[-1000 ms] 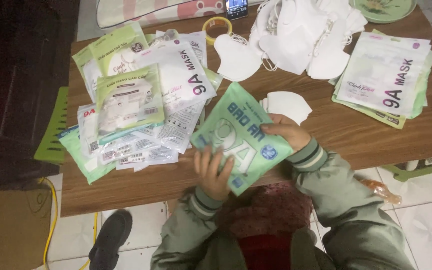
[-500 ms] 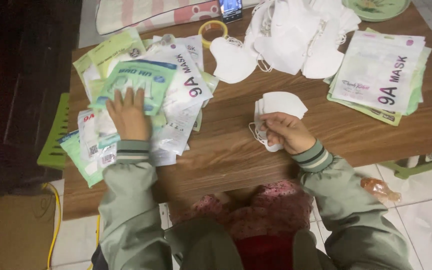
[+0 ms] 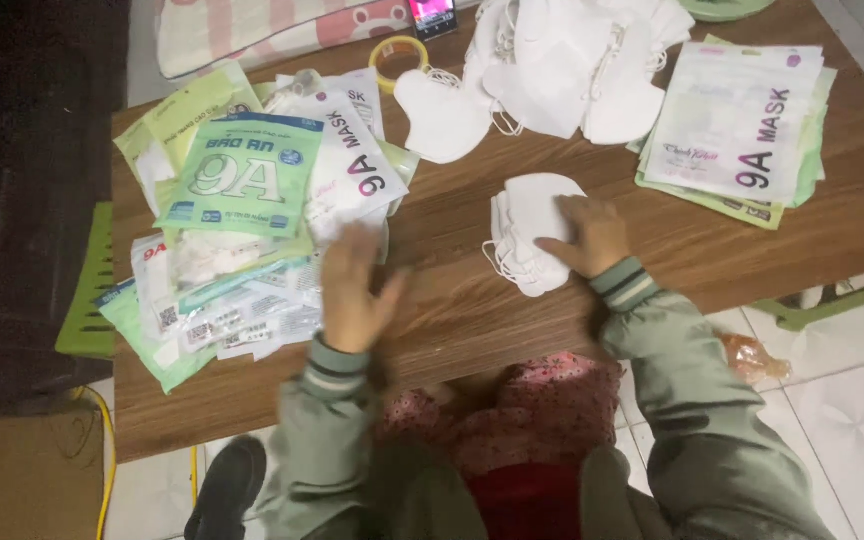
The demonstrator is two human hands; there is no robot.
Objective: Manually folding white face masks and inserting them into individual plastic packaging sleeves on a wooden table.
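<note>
Looking down from the head cam, a fair bit is tough to read. The left hand (image 3: 354,290) is smeared with motion blur over the wooden table (image 3: 512,320), fingers spread, and it seems to hold nothing, though the blur means I can't tell for sure. It sits at the right edge of the packet pile (image 3: 242,230), maybe touching the clear wrappers there, can't be certain. The right hand (image 3: 584,235) is sharper: it lies flat on a small mask stack (image 3: 530,232), fingers pressing the top mask rather than gripping it. The stack sits near the table's middle, close to the front edge, ear loops poking out at its lower left.

Both sleeves cover the wrists, and the lap and a dark shoe (image 3: 227,485) fill the bottom of the view. The top edge cuts off a loose mask heap (image 3: 572,70), a phone (image 3: 432,15) and a green plate (image 3: 727,8). A yellow tape roll (image 3: 399,60) sits left of the heap, and a single mask (image 3: 440,118) lies just below it. To the far right is another packet stack (image 3: 747,125), well apart from both hands. The left side of the room is too dark to make out.
</note>
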